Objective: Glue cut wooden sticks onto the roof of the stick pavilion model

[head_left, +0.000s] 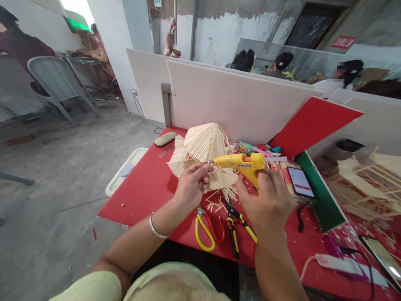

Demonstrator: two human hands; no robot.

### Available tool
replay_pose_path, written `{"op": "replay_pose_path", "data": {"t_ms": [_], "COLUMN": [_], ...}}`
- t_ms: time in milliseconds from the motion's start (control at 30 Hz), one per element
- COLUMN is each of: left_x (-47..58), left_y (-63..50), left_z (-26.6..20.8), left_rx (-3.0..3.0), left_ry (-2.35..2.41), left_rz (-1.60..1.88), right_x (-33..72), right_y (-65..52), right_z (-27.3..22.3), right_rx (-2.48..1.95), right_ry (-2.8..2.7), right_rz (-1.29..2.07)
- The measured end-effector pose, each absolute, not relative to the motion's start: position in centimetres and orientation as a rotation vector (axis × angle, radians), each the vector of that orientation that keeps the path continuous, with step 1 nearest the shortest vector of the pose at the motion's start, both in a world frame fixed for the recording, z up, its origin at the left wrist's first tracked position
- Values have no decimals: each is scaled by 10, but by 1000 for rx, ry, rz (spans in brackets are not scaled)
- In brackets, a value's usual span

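My right hand (pixel 269 198) is wrapped round the handle of a yellow glue gun (pixel 232 161), its nozzle pointing left. A clear glue stick (pixel 276 159) sticks out of the gun's back end. The fingertips of my left hand (pixel 194 179) are pinched together right at the nozzle; what they hold, if anything, is too small to make out. Just behind the hands stands a model house roof (pixel 205 142) of thin pale wooden sticks. Loose wooden sticks (pixel 216 202) lie below it, partly hidden by the gun and hands.
Scissors (pixel 205 234) with yellow and red handles and black-and-yellow pliers (pixel 233 228) lie near the front edge of the red table (pixel 140 196). At right are a phone (pixel 300 182) and another stick model (pixel 372 179). White boards (pixel 232 100) stand behind; several people sit beyond.
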State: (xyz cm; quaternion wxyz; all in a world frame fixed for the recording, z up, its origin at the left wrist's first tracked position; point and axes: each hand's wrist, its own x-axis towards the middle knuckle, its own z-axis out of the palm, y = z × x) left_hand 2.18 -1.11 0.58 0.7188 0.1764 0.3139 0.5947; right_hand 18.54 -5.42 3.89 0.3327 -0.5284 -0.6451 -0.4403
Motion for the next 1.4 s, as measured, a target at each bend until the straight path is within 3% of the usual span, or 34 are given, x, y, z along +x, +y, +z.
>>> {"op": "replay_pose_path", "data": {"t_ms": [1400], "left_x": [20], "left_y": [-10], "left_z": [7], "left_rx": [414], "left_ry": [692], "left_rz": [1296], "right_x": [184], "right_y": [-51], "right_z": [34], "right_rx": [-1402], "right_ry": [-1662], "right_rz": [-1106]}}
